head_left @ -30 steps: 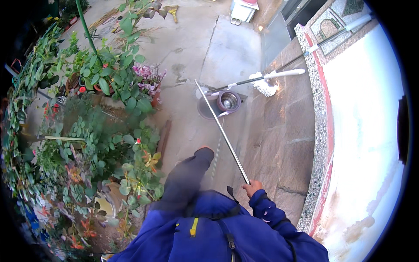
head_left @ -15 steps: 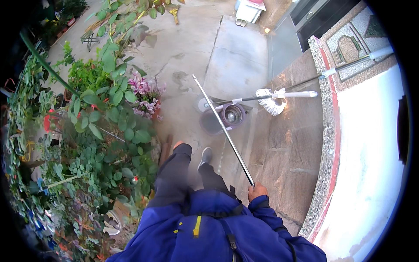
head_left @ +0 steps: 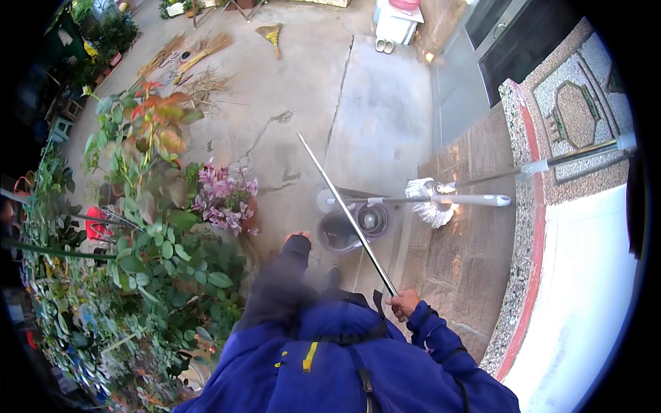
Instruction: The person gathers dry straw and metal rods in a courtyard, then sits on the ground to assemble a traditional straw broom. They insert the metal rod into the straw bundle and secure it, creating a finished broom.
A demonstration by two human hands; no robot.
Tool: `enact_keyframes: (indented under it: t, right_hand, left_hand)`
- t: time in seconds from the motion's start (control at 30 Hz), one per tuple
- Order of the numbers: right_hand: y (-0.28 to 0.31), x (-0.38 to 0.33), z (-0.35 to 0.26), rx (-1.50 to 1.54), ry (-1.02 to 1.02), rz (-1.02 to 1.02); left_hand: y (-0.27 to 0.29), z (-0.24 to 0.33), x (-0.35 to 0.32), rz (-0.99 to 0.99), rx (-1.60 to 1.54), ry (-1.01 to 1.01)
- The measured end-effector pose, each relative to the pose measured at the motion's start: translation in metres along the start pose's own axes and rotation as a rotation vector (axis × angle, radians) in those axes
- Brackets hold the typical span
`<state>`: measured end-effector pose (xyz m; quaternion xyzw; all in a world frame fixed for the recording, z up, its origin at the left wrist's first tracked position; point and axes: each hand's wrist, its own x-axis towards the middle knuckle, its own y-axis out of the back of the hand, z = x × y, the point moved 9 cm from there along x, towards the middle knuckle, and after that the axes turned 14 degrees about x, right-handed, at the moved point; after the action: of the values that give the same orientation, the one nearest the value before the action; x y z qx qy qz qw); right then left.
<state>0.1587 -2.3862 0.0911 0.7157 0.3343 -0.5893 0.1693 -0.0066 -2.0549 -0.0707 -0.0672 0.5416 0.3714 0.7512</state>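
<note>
My right hand is closed around the near end of a long silver metal pole. The pole slants away to the upper left, its thin far end over the concrete, and crosses in front of a purple mop bucket with a round metal spin basket. To the bucket's right, a mop with a white string head and a pale grip lies crosswise. On my left, a small patch of skin shows past dark cloth. It may be my left hand, but no fingers can be made out.
Leafy plants and a pot of pink flowers crowd the left side. A speckled stone ledge and white wall bound the right, with another grey pole across the ledge. Straw brooms lie on the concrete ahead, near a white cabinet.
The view has tilted farther forward, so the straw brooms show more fully. The bucket and mop sit lower in the picture. My right hand keeps its grip on the pole.
</note>
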Motion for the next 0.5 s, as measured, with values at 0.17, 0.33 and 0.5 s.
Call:
enact_keyframes:
  t: [0.17, 0.33, 0.5]
  right_hand:
    - [-0.008, 0.009, -0.039, -0.043, 0.056, -0.011]
    - [-0.031, 0.022, -0.107, -0.298, 0.352, 0.152]
    - [-0.092, 0.009, -0.193, -0.682, 0.844, 0.41]
  left_hand:
    - [0.001, 0.086, 0.01, -0.069, -0.203, -0.159]
    - [0.016, 0.164, 0.05, -0.116, -0.27, -0.118]
    - [0.035, 0.203, 0.197, -0.099, -0.144, -0.099]
